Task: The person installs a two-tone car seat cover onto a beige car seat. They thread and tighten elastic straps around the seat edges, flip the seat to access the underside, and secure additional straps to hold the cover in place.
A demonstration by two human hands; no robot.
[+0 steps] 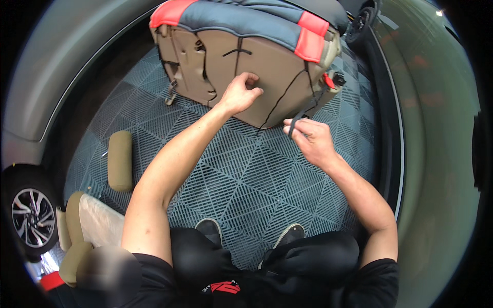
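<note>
While right hand (313,141) pinches strap (293,126), seat (275,64) lies beyond left hand (240,94).

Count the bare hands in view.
2: the left hand in front of the seat, and the right hand holding a black strap. No others show.
</note>
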